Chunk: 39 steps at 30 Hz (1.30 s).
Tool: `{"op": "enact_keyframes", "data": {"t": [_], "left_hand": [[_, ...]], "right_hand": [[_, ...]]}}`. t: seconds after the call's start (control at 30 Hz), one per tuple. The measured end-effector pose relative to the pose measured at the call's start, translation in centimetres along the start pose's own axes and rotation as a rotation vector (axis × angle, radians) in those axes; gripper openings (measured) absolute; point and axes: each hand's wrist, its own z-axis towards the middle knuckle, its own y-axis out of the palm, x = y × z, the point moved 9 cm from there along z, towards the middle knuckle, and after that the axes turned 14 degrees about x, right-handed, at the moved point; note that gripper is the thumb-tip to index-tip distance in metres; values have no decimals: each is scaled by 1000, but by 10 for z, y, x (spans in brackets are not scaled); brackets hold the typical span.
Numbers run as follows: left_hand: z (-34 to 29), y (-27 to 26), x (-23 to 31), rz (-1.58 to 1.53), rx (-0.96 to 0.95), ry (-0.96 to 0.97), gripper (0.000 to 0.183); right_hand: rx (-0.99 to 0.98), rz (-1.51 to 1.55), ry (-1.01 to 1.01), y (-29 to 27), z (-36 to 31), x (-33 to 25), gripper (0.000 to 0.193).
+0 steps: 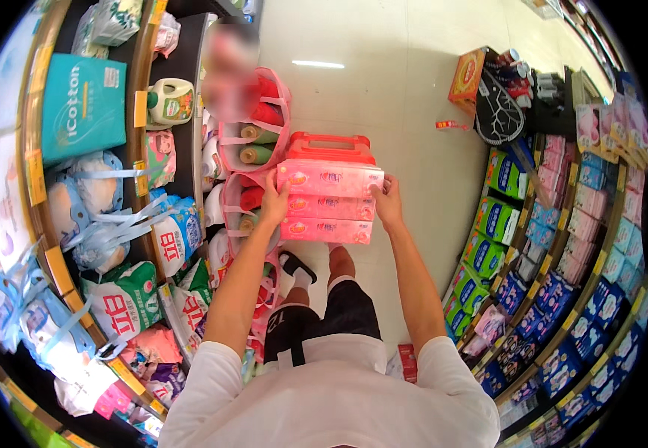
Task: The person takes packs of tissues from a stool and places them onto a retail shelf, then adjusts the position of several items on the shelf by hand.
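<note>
Pink tissue multipack [329, 203]: I clamp its ends between my left hand [274, 200] and right hand [388, 201], likely for balance.

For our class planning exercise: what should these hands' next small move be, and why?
Perhaps firm both grips evenly: the left hand and right hand hold three pink packs from opposite sides, and whether anything supports them underneath is hidden.

A white short-sleeved shirt [331, 399] is filling the bottom centre. Above it, white-marked black shorts [350, 313], white socks [304, 278] and a black slipper [289, 261] are showing.
</note>
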Motion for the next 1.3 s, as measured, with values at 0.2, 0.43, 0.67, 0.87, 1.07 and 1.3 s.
{"op": "enact_keyframes", "data": {"t": [0.2, 0.43, 0.67, 0.87, 1.07, 1.3], "left_hand": [[-24, -24, -16, 209, 191, 304, 68], [-143, -112, -38, -41, 379, 212, 50], [-306, -228, -76, -131, 488, 197, 41], [-441, -385, -70, -158, 1138, 354, 23], [-570, -527, -98, -439, 1829, 456, 26], [-596, -643, -136, -484, 1901, 316, 54]], "right_hand": [[-55, -75, -89, -7, -5, 3, 63], [203, -428, -591, 0, -34, -38, 59], [-486, -469, -697, 144, -214, -100, 47], [-1248, -331, -620, 244, -473, -110, 33], [-1647, -40, -697, 273, -722, -179, 32], [-1482, -72, -1028, 358, -823, -183, 58]]}}
